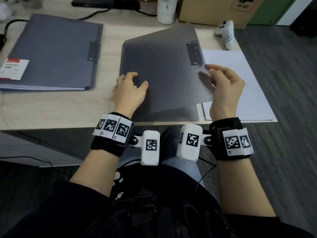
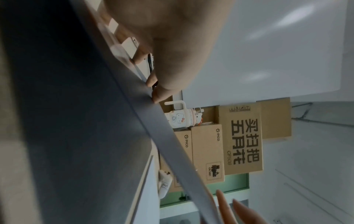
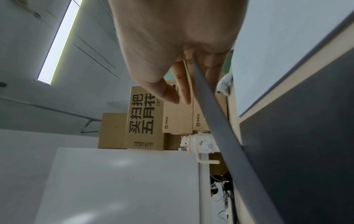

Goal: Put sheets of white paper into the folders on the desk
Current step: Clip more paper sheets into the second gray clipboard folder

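Item: grey folder [image 1: 159,74], tabletop [image 1: 51,109] centre, cover raised.
I pinched its cover edge at 3 o'clock with my right hand [image 1: 224,90]; my left hand [image 1: 130,91] pressed down, fingers curled; white paper [image 1: 240,79] lay beneath.

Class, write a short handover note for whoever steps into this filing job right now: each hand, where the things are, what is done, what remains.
Left hand: fingers resting on the near grey plastic folder, steadying it.
Right hand: pinching that folder's lifted front cover at its right edge.
Stack of white paper sheets: on the desk, right of this folder.
Second grey folder: lying closed at far left.
Done: cover raised.
Left: slide a sheet in, close; the second folder's contents cannot be judged.
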Tool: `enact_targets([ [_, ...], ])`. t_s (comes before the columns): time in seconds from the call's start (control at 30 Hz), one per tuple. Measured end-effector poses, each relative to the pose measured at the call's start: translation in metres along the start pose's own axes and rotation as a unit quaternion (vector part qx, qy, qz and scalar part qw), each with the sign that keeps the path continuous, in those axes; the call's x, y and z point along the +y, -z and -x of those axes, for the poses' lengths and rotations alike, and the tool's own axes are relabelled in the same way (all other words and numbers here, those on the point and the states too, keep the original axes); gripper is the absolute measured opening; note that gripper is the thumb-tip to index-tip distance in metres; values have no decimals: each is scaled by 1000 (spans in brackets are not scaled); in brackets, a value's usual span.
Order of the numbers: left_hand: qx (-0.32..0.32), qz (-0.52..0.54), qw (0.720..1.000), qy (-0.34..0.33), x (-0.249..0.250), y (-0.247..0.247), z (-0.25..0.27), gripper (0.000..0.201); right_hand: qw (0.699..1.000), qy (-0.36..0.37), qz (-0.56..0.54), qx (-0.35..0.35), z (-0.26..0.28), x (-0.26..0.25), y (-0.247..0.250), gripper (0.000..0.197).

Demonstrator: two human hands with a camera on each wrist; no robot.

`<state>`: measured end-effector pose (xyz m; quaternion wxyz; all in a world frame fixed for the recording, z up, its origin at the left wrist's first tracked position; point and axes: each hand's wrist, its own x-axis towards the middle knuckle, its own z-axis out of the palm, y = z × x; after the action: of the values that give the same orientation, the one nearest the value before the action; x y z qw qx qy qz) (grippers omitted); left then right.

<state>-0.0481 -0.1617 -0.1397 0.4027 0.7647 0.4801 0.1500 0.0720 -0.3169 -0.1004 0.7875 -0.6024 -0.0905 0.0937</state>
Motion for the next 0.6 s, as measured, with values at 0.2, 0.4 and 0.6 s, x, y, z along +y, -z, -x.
enact_targets([
  [0.2,-27,143,989,17,3,21,-5,44,993,45,-59,-91,15,-33,-38,19],
  [0.4,-85,224,971,19,1,58,-3,42,972,82,-74,-208,33,-47,-88,20],
  [0.6,-170,295,940,-2,-25,102,1,45,939,93,-20,-332,53,-39,-138,29],
])
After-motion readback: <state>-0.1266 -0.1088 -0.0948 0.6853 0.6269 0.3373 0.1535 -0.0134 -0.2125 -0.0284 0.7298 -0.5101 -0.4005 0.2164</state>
